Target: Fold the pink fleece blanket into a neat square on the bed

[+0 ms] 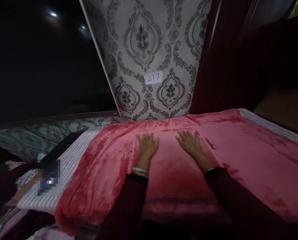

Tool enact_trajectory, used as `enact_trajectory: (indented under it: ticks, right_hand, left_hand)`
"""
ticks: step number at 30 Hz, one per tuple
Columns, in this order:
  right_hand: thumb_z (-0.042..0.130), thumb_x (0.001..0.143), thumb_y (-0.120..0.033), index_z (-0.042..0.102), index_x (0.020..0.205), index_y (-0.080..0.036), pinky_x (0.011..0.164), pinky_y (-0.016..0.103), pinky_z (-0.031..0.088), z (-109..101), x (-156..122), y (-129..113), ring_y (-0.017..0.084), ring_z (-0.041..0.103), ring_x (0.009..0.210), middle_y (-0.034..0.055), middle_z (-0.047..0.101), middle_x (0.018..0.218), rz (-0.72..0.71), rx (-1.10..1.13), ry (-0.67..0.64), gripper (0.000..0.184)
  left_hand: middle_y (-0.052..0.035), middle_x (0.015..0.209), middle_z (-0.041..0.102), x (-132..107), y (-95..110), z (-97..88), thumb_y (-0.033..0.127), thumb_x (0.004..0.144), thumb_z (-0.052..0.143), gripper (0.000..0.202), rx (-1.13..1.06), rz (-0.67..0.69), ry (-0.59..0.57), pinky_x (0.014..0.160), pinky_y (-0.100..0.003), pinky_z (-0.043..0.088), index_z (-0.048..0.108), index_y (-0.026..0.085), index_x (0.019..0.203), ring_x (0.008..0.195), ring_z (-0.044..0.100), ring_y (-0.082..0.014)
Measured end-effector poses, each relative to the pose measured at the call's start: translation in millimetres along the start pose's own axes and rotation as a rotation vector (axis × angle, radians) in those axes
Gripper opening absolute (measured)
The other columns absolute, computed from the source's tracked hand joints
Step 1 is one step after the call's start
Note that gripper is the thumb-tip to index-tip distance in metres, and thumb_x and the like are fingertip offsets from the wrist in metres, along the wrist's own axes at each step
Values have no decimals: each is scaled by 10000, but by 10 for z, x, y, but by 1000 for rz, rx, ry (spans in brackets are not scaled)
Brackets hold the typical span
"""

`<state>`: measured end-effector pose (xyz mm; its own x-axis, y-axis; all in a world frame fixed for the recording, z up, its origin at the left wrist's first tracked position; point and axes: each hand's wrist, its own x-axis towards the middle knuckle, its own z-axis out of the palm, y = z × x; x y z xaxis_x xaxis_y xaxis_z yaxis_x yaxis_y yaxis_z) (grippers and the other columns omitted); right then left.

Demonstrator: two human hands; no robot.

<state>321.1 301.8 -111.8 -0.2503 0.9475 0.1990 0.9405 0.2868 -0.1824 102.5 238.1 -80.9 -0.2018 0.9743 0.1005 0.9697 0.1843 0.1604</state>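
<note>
A plush pink blanket [244,150] lies spread over a raised surface in front of me. My left hand [147,145] rests flat on it, fingers stretched forward, with a bangle at the wrist. My right hand [190,142] lies flat on the blanket a little to the right, fingers out and together. Both hands hold nothing. Dark red sleeves cover both my forearms.
A striped sheet [71,160] shows under the blanket at the left and far right. Patterned wallpaper [149,50] stands behind, bearing a small label reading 277 [153,78]. A dark red curtain [214,66] hangs at the right. Cluttered fabrics lie at lower left.
</note>
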Motion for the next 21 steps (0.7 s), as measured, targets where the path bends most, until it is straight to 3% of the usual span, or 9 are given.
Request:
enact_trajectory:
  ticks: [5,8,10,13,16,18,21]
  right_hand:
    - [309,1067,-386,484,1560,-229,1185,652,243,66,11,23,337,352,1494,116,451,1607,5,17,8,546]
    - [296,1070,-394,460,1579,-231,1206,640,224,38,35,5,339,328,1514,107,408,1638,14,28,-28,559]
    - [323,1064,-412,469,1576,-235,1217,626,220,-25,40,49,346,300,1532,107,382,1652,30,36,-62,560]
    - [422,1021,-460,464,1581,-225,1207,646,249,-132,-16,294,374,264,1546,132,325,1675,120,102,-69,608]
    - [493,971,-455,365,1631,-142,1216,561,315,-192,-215,678,345,345,1517,169,327,1665,221,351,-66,741]
    - [525,949,-469,332,1642,-118,1223,478,340,-223,-437,880,307,430,1472,159,387,1637,250,592,-69,800]
    - [597,914,-585,457,1590,-185,1241,492,316,-328,-887,952,309,475,1436,106,487,1582,281,887,-17,798]
  left_hand:
    - [-177,1669,365,9,-151,-133,538,1039,310,658,23,68,-85,1271,-635,107,414,193,1590,1574,262,-354]
    - [-171,1698,302,-21,-406,-229,536,1032,362,658,19,39,-113,1260,-664,118,407,199,1595,1590,207,-371]
    - [-168,1711,264,-73,-608,-260,498,1020,418,653,-48,-11,-108,1247,-659,200,407,188,1594,1587,210,-385]
    - [-203,1677,332,-160,-896,-242,400,986,492,652,-275,-66,-22,1263,-510,288,433,105,1565,1565,298,-341]
    - [-198,1627,432,-213,-1136,-171,372,923,561,715,-596,-111,19,1274,-431,290,423,64,1553,1534,375,-294]
    - [-170,1638,426,-242,-1280,-92,466,894,591,801,-762,-189,21,1253,-440,337,383,116,1584,1533,376,-301]
    - [-127,1647,424,-287,-1518,81,689,822,594,860,-855,-276,14,1224,-527,376,472,224,1535,1531,366,-358]
